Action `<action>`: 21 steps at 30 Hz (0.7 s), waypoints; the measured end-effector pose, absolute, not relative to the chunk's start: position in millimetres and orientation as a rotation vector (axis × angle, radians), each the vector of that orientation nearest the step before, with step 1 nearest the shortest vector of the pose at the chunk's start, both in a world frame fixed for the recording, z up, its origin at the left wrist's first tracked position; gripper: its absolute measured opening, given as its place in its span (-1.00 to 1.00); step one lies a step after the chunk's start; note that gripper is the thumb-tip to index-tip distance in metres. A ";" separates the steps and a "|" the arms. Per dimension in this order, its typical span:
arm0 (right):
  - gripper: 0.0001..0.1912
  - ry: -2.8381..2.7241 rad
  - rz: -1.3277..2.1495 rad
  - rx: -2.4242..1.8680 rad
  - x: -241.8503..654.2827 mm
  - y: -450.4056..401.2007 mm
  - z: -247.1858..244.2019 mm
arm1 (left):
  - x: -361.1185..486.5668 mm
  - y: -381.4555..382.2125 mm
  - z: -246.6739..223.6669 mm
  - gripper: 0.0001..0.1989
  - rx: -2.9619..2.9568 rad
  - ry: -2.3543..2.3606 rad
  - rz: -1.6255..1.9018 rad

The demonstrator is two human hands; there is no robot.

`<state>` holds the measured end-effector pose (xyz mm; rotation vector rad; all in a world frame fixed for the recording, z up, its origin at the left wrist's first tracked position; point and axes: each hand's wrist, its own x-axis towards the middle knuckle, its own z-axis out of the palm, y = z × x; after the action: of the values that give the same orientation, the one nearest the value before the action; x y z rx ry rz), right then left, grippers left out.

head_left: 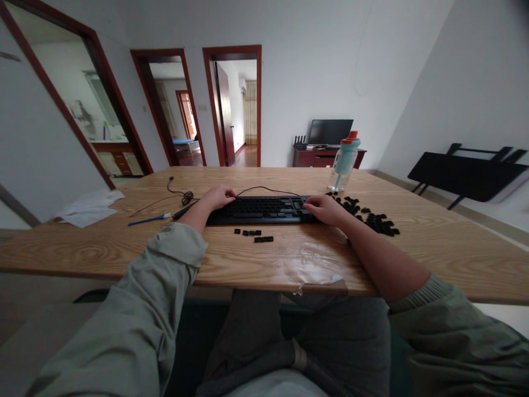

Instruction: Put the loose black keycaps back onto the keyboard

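Note:
A black keyboard [264, 208] lies across the wooden table in front of me, with keys missing in parts of its right side. My left hand [219, 197] is closed at the keyboard's left end, its fingertips on the back left edge. Over the right end of the keyboard, my right hand [324, 209] is pinched, thumb and forefinger together; whatever is between them is too small to make out. Several loose black keycaps [263, 239] lie just in front of the keyboard. A bigger pile of keycaps [378, 223] spreads to the right of my right hand.
A water bottle [344, 162] with a red and teal lid stands behind the keycap pile. To the left are a blue-handled brush [149, 220], a coiled black cable [187, 196] and white paper [88, 207]. Clear film [316, 264] covers the table's front edge.

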<state>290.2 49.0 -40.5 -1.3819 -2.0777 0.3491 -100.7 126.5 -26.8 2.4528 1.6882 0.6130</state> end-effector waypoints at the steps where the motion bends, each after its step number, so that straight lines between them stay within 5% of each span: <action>1: -0.67 -2.075 0.348 -1.381 290.3 49.3 -40.9 | -100.7 125.8 -25.5 -0.75 2.461 1.699 0.595; 21: -0.68 -2.070 0.344 -1.386 289.3 48.9 -40.5 | -95.6 126.4 -26.0 -0.74 2.461 1.748 0.649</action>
<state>289.3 48.9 -40.5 -1.3855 -2.0696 0.3442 -95.6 126.4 -26.0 2.4613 1.7476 0.6492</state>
